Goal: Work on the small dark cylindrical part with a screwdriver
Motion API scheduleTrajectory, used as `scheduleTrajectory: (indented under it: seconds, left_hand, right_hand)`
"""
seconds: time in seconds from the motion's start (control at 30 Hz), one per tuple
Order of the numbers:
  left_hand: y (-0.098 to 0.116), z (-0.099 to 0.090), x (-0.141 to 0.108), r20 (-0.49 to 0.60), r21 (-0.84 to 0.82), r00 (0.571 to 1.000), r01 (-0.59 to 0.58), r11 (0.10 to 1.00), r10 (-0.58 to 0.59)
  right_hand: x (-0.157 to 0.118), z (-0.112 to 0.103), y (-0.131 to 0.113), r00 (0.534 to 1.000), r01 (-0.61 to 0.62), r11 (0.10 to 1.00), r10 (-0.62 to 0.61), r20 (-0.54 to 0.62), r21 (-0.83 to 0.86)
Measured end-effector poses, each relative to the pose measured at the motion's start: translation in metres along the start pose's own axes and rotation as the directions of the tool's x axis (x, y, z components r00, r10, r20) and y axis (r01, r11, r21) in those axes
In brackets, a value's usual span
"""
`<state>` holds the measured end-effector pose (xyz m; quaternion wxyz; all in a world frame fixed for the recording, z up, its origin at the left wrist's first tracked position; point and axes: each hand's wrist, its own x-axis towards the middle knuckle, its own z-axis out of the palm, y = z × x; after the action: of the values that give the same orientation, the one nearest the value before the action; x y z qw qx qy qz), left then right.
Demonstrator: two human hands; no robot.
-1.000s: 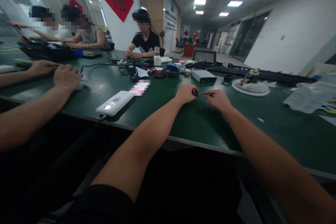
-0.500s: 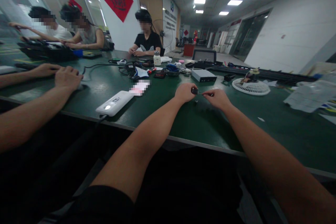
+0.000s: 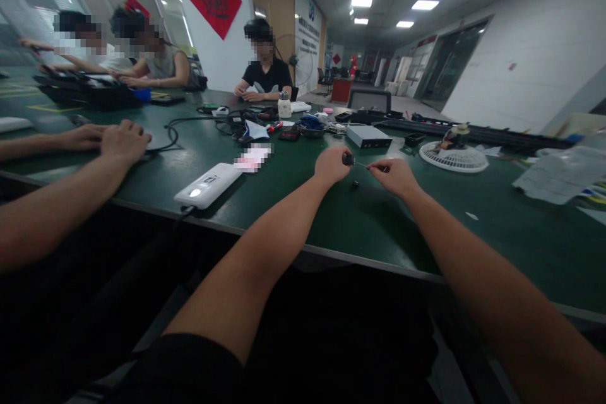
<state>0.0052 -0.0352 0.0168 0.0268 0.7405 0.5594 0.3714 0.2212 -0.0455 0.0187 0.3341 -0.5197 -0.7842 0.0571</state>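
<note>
My left hand (image 3: 332, 165) is closed around a small dark part (image 3: 348, 158), its kind too small to make out. A thin metal shaft, like a screwdriver's (image 3: 361, 165), reaches from my right hand (image 3: 392, 176) toward that part. The fingertips of my right hand are pinched at the shaft's near end, and its handle is mostly hidden. Both hands are just above the green table (image 3: 284, 214). A tiny dark piece (image 3: 355, 184) lies on the tabletop below and between them.
A white power bank (image 3: 208, 186) with a cable lies left, beside a blurred-out phone (image 3: 254, 157). Behind my hands are a grey box (image 3: 369, 136), a white fan grille (image 3: 453, 158) and assorted parts. A co-worker's hands (image 3: 124, 137) rest at left; other people sit farther back.
The dark part in my left hand has tilted slightly, and more of the shaft shows between my hands. At left, the co-worker's cable has shifted into a loop.
</note>
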Motion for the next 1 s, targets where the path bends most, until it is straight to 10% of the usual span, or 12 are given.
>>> scheduleTrajectory:
  seconds: [0.6,1.0]
  left_hand:
    - [-0.003,-0.001,0.000,0.016,0.034,0.993,0.112,0.993,-0.113]
    - [-0.003,0.001,-0.001,0.031,0.032,0.998,0.048,0.998,-0.049]
  right_hand:
    - [-0.004,0.018,-0.011,0.950,0.070,0.996,-0.049,0.308,-0.058]
    - [0.000,0.020,-0.006,0.976,-0.019,1.000,0.015,0.219,0.017]
